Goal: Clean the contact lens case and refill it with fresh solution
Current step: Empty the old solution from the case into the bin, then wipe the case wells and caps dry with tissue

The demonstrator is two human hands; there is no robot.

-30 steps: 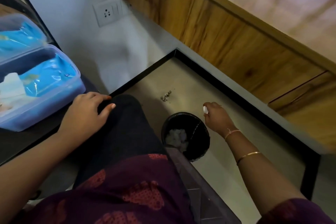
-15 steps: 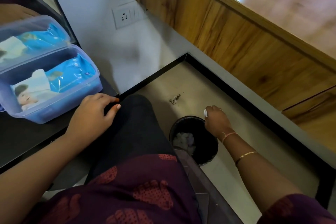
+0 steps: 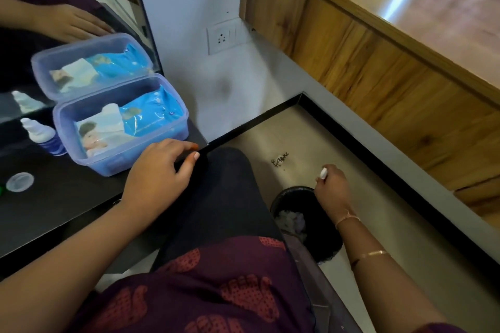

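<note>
My right hand hangs above the rim of a black waste bin on the floor and pinches a small white object, too small to name. White wads lie inside the bin. My left hand rests on the front edge of the black table, fingers relaxed. On the table at the left sit a clear round lens case cap and a solution bottle with a white nozzle and blue base. A green bit shows at the left frame edge.
A translucent blue box with a wipes pack stands on the table against a mirror that doubles it. A wall socket sits on the white wall. Wooden cabinet fronts run along the right. My lap fills the bottom middle.
The view has swung left, bringing the bottle and cap into sight. My right hand has stayed over the bin, still pinching the white object. My left hand has kept its place on the table edge.
</note>
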